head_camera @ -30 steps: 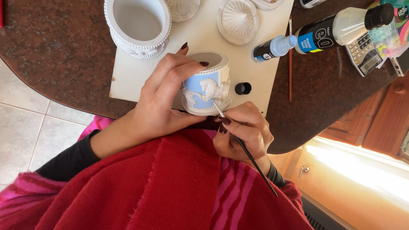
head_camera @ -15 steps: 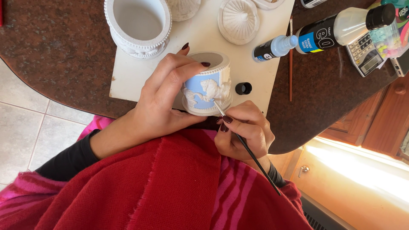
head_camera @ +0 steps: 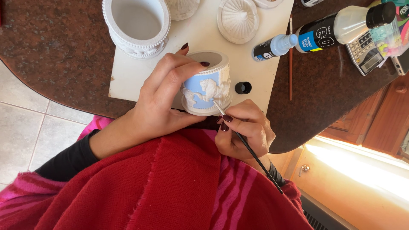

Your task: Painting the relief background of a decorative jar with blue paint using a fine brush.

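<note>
My left hand [head_camera: 164, 100] grips a small round white pot [head_camera: 207, 83] whose side is painted pale blue around a raised white figure. The pot is tilted over the near edge of a white sheet [head_camera: 200, 40]. My right hand [head_camera: 243, 130] pinches a thin black paintbrush [head_camera: 251, 151], and the brush tip touches the lower blue side of the pot. The brush handle runs back past my wrist.
A larger white pot [head_camera: 137, 25] and a ribbed white lid [head_camera: 237, 18] stand on the sheet. A small black cap [head_camera: 243, 87], a blue-tipped paint bottle [head_camera: 275, 46], a bigger bottle [head_camera: 341, 26], a spare brush [head_camera: 291, 59] and a calculator [head_camera: 365, 51] lie on the brown stone table [head_camera: 55, 51].
My right hand has shifted very slightly with the brush against the pot. My left hand and the pot stay as they were.
</note>
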